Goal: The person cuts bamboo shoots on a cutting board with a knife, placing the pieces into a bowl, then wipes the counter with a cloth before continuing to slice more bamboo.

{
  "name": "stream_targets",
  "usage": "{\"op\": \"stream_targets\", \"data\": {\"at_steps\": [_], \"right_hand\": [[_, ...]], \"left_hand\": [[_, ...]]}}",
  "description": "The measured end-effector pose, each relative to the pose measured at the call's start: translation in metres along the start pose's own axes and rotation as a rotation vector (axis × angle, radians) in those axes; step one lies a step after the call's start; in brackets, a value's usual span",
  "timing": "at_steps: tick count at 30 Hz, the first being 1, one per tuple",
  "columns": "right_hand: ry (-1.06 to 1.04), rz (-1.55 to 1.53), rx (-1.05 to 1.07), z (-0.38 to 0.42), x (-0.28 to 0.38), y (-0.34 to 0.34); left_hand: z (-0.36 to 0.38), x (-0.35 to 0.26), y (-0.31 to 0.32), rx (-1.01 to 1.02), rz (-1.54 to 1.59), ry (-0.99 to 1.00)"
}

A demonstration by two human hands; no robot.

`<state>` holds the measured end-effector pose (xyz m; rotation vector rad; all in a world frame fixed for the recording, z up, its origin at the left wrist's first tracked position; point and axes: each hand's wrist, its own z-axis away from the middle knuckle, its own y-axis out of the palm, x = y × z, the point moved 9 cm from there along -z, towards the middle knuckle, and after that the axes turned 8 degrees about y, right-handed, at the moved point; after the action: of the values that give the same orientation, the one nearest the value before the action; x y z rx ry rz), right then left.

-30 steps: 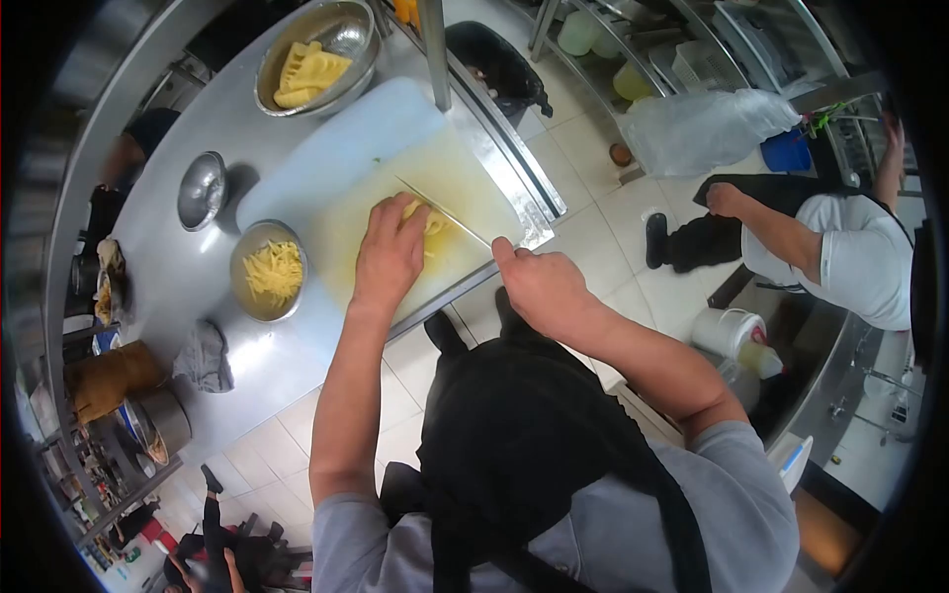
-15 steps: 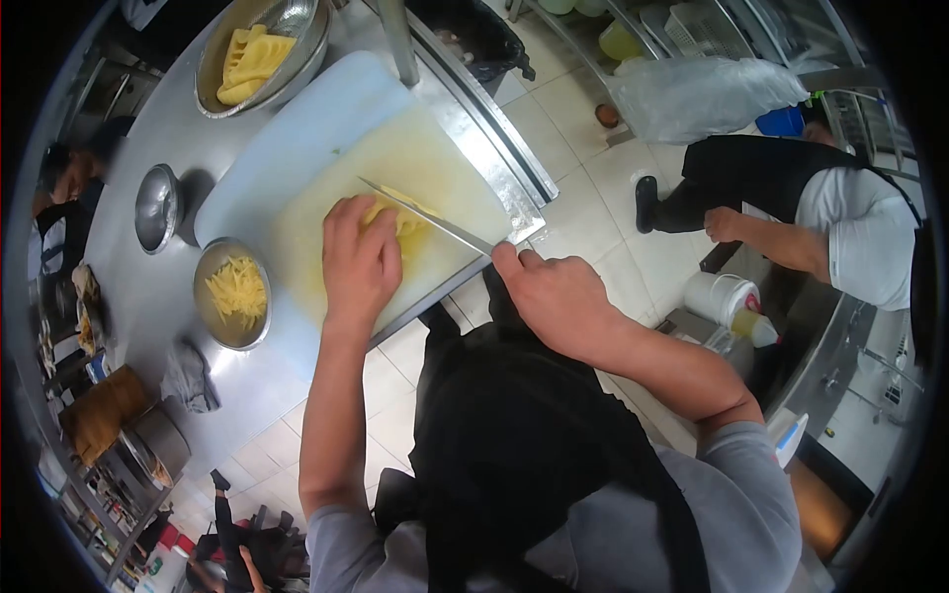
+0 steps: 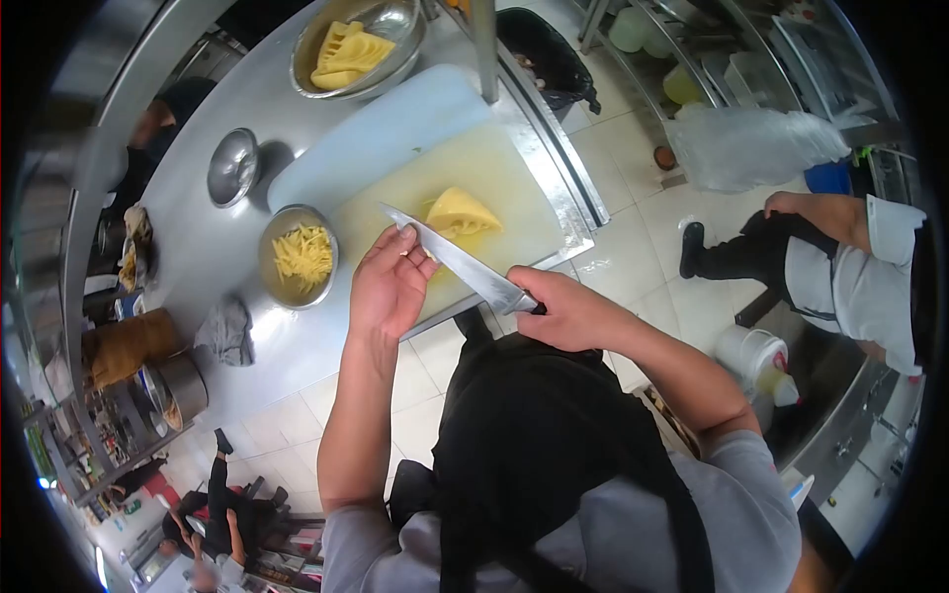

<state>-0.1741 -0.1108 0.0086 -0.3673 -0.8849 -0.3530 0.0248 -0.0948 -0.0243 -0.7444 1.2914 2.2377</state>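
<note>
On the worktop point(image 3: 173, 257), a metal bowl point(image 3: 289, 291) of thin yellow strips point(image 3: 301, 255) stands to the left of the boards. A large bowl point(image 3: 398, 22) near the right edge, farther from the person, holds several thick yellow pieces point(image 3: 351, 54); a small metal bowl point(image 3: 231, 168) stands beyond the strips. A yellow chunk point(image 3: 462, 211) lies on the pale yellow board point(image 3: 504, 163) by the near right corner; a pale blue board point(image 3: 395, 114) shows behind that one.

The right hand point(image 3: 563, 311) is wrapped around the handle of the knife point(image 3: 460, 265), its blade slanting leftward and away above the board. The left hand point(image 3: 393, 287) is palm up, fingers loosely curled, fingertips at the blade near its tip; whether they pinch it cannot be told.
</note>
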Motion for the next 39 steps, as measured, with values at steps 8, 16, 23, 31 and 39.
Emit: {"op": "stream_targets", "data": {"at_steps": [8, 16, 23, 31, 39], "right_hand": [[-0.066, -0.041, 0.073, 0.005, 0.042, 0.004], [0.090, 0.238, -0.257, 0.014, 0.017, -0.026], [0.135, 0.615, -0.510, 0.023, -0.040, -0.038], [0.110, 0.786, -0.456, 0.025, -0.026, -0.015], [0.173, 0.756, -0.335, 0.037, -0.029, -0.013]], "left_hand": [[0.027, -0.109, -0.032, -0.035, -0.100, 0.291], [0.029, -0.174, -0.057, -0.194, -2.167, 0.737], [0.031, -0.070, 0.049, 0.157, -1.835, 1.121], [-0.008, 0.018, 0.083, 0.508, -1.864, 1.065], [-0.013, 0.013, 0.079, 0.520, -1.729, 1.092]]}}
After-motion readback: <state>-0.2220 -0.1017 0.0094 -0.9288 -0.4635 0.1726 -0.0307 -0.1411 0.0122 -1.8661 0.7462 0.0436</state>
